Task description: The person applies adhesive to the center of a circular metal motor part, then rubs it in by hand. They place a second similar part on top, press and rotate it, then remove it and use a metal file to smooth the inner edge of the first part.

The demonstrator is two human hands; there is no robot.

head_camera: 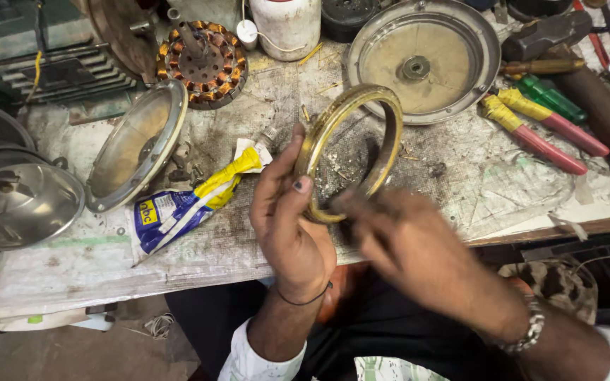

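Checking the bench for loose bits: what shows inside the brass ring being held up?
Through the brass ring, gripped by the left hand, only the grimy bench cover shows, with dark smudges. The blurred right hand covers the ring's lower edge and the bench beneath.

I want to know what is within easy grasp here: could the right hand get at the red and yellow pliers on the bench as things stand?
Probably yes. The right hand is at the brass ring that the left hand holds, and the pliers lie on its own side with only bare bench between. It looks blurred, so whether it grips anything is unclear.
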